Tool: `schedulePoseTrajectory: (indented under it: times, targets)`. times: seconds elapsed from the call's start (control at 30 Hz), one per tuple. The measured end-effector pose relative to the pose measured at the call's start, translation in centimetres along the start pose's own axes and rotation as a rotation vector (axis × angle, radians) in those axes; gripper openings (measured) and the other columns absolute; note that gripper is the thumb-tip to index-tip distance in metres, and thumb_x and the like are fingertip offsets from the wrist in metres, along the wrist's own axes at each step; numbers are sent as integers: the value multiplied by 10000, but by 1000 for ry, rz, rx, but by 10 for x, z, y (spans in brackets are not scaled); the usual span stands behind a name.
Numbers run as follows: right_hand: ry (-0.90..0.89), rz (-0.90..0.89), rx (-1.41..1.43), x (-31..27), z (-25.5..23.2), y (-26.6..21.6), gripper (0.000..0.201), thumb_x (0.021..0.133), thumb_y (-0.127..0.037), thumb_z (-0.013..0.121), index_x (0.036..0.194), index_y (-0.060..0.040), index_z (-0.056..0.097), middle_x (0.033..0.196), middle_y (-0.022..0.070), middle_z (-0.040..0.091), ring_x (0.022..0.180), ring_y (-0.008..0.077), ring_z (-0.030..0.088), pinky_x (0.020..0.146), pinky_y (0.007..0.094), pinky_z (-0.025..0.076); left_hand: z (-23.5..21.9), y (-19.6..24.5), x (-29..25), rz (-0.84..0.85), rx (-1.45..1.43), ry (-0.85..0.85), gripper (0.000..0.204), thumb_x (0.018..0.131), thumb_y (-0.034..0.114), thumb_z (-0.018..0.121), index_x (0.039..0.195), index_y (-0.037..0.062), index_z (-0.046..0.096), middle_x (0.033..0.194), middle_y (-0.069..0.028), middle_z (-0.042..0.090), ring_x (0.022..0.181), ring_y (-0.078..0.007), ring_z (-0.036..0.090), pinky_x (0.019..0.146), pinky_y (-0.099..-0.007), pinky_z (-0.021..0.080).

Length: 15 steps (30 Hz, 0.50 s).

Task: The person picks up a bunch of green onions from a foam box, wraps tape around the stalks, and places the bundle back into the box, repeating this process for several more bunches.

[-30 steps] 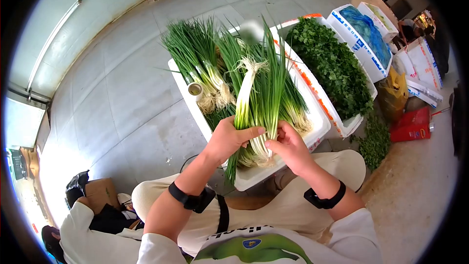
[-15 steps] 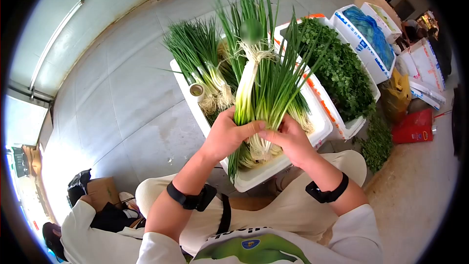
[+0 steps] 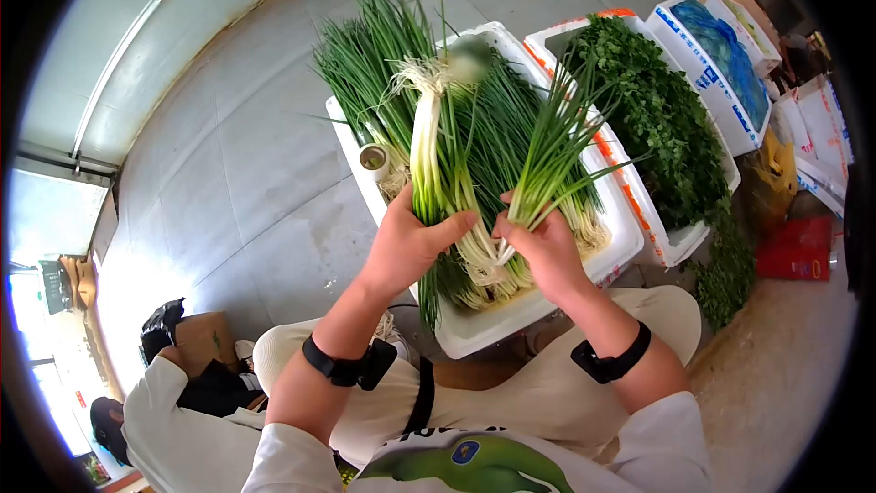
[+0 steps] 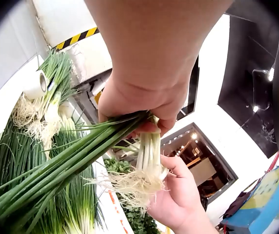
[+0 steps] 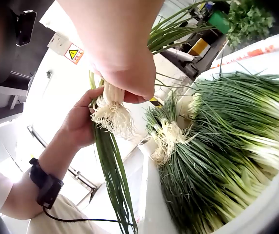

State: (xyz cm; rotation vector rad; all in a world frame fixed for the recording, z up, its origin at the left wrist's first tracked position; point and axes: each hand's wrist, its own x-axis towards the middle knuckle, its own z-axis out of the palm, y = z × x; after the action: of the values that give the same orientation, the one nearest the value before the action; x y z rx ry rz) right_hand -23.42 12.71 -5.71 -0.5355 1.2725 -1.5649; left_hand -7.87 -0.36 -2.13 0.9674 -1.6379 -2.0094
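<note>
My left hand [image 3: 408, 242] grips a bunch of spring onions [image 3: 425, 146] turned root end up, its green leaves hanging below the fist. Beside it, my right hand [image 3: 547, 251] pinches a smaller bunch of spring onions [image 3: 552, 173] near the white ends, leaves fanning up and right. White stems with roots [image 3: 488, 269] hang between the two hands, close to both thumbs. In the right wrist view, pale roots [image 5: 112, 117] dangle under the right hand. Below lies a white foam crate [image 3: 465, 338] filled with more spring onions [image 3: 520, 128].
A white roll of tape [image 3: 372, 160] sits at the crate's left side. To the right stand a foam box of leafy greens [image 3: 657, 119] and a box with blue plastic [image 3: 730, 55]. A red container [image 3: 794, 251] is farther right. Another person [image 3: 182, 429] sits at lower left.
My hands have moved slightly apart. The smaller bunch has separated from the larger and leans to the right in my right hand; the root-up bunch has shifted left. The head view has turned a little.
</note>
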Motion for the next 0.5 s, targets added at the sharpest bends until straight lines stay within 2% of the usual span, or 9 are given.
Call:
schedulePoseTrajectory:
  times: [0.13, 0.27, 0.3, 0.5]
  targets:
    - [-14, 43, 116, -5, -7, 1, 269, 928, -53, 655, 1171, -29, 541, 964, 26, 628, 919, 123, 633, 841, 298, 507, 5, 2, -1, 12, -34, -12, 419, 877, 131, 783, 1206, -18, 570, 1043, -38, 667, 899, -93, 613, 788, -277, 532]
    - [-88, 41, 9, -13, -8, -5, 250, 914, -122, 723, 1077, -51, 548, 924, 13, 609, 871, 93, 599, 758, 281, 495, 11, 4, -4, 3, -40, -44, 494, 872, 132, 803, 1258, -25, 537, 1089, -49, 665, 957, -107, 618, 857, -288, 531]
    - [-133, 29, -45, -15, -3, -13, 278, 882, -127, 771, 1031, -54, 549, 904, 10, 602, 821, 81, 587, 701, 263, 489, 12, 4, -5, 11, -67, -49, 515, 872, 121, 804, 1276, -28, 524, 1110, -56, 665, 981, -113, 622, 883, -293, 531]
    - [-115, 27, -131, -15, -3, -5, 340, 849, -100, 813, 1037, -34, 538, 906, 25, 617, 772, 83, 595, 656, 258, 496, 16, 0, -4, 14, -104, -116, 534, 877, 71, 785, 1315, -35, 499, 1174, -84, 662, 1042, -126, 622, 931, -316, 528]
